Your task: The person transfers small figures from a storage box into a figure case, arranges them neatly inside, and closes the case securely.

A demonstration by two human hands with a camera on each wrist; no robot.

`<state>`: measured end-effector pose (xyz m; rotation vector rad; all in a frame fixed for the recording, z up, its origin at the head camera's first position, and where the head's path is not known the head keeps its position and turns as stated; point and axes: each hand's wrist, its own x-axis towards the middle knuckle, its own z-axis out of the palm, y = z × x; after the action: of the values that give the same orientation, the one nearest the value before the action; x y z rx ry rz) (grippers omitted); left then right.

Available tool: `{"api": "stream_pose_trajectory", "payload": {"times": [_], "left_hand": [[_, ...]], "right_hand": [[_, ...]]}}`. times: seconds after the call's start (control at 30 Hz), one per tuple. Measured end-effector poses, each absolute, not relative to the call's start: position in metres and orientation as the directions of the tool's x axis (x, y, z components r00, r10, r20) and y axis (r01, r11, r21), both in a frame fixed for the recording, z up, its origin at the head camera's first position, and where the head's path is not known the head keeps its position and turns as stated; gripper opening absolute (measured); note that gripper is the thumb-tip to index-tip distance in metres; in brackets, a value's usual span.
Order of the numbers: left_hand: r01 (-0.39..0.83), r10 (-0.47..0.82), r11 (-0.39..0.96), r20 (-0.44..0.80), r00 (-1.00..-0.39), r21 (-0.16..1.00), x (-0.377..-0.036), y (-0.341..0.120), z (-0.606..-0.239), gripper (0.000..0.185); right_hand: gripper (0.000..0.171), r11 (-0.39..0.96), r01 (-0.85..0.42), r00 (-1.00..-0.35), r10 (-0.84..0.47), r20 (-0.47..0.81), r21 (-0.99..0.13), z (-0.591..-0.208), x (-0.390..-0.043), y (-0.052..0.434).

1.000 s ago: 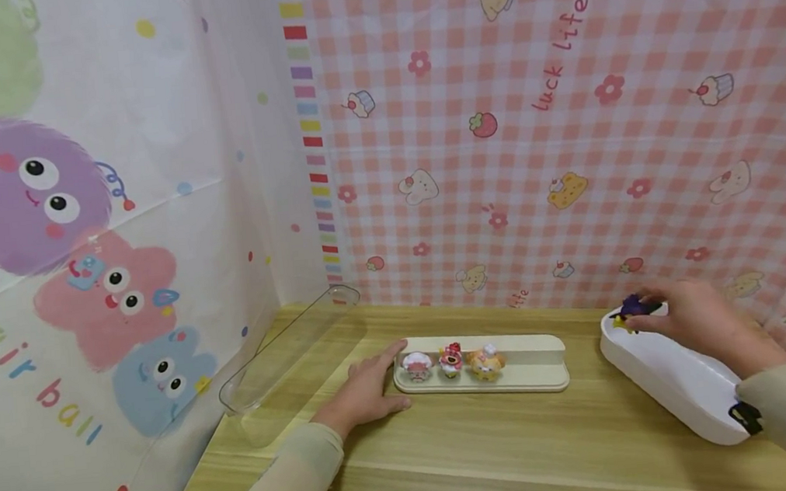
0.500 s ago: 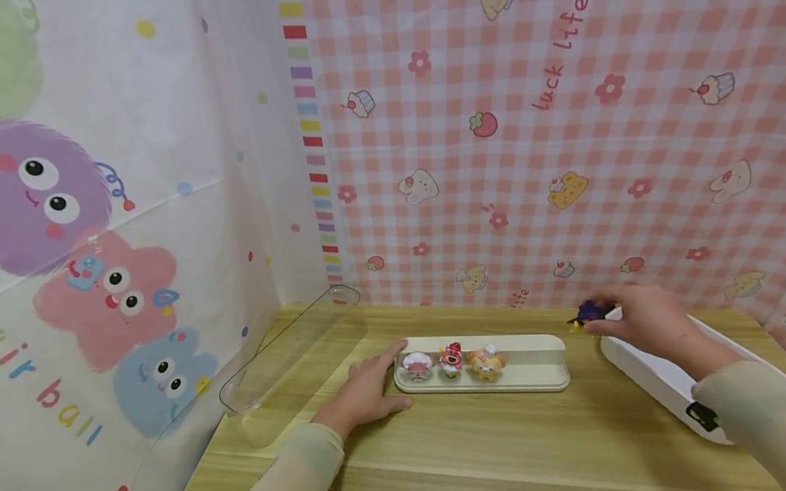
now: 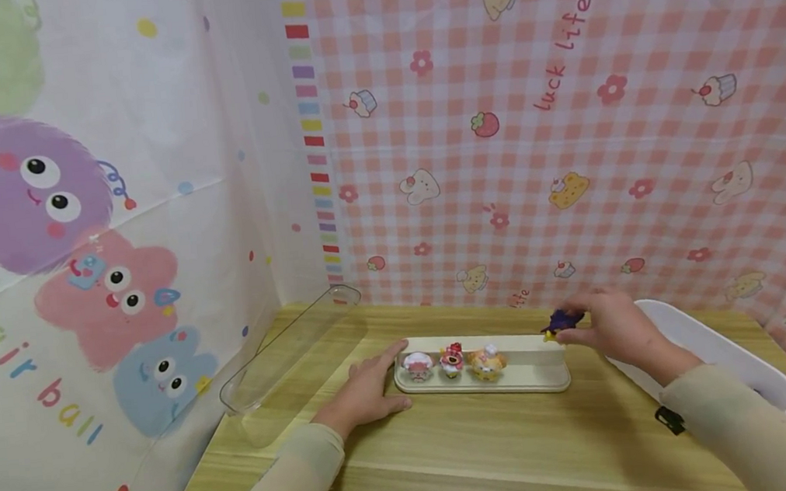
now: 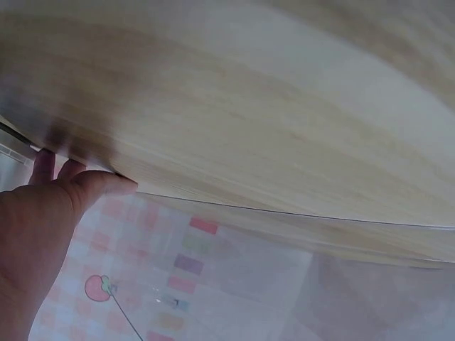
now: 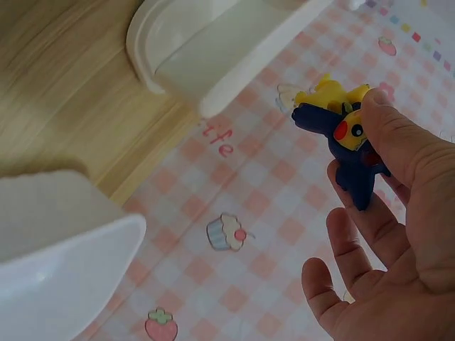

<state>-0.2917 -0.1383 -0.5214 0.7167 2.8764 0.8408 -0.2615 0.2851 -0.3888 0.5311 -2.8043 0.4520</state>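
My right hand [image 3: 621, 331] pinches a small Pikachu figurine [image 5: 348, 135] in a dark blue costume between thumb and fingers. In the head view the figurine overlaps the right end of a cream, stepped display tray [image 3: 527, 376]. Three figurines stand along the tray's lower level: a pink one with a white top [image 3: 418, 366], a red-pink one [image 3: 452, 361] and a yellow-orange one with a white hat [image 3: 487, 363]. Against the tray's left end rests my left hand [image 3: 367, 392], thumb and fingers spread around the corner.
A long white bin [image 3: 710, 342] sits to the right, partly behind my right forearm, with a black item [image 3: 670, 420] by its near side. On the left lies a clear plastic cover [image 3: 290, 356]. Patterned cloths line the back and left of the wooden table [image 3: 454, 458].
My right hand has carried the Pikachu figurine leftward from over the white bin to the tray's right end. My left hand and the other figurines have stayed put.
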Motion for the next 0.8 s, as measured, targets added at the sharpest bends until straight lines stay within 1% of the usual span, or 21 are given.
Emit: {"api": "stream_pose_trajectory", "payload": {"times": [0.2, 0.3, 0.8], "left_hand": [[0.415, 0.449, 0.742, 0.07, -0.891, 0.527, -0.291, -0.137, -0.521, 0.103], [0.414, 0.447, 0.743, 0.07, -0.892, 0.526, -0.291, -0.137, -0.521, 0.103], [0.41, 0.447, 0.74, 0.067, -0.892, 0.533, -0.29, -0.138, -0.519, 0.103]], "right_hand": [[0.027, 0.868, -0.425, -0.886, -0.34, 0.315, -0.258, -0.398, -0.264, 0.275], [0.026, 0.863, -0.438, -0.879, -0.352, 0.321, -0.252, -0.403, -0.264, 0.27], [0.029, 0.87, -0.438, -0.884, -0.371, 0.286, -0.225, -0.416, -0.263, 0.251]]}}
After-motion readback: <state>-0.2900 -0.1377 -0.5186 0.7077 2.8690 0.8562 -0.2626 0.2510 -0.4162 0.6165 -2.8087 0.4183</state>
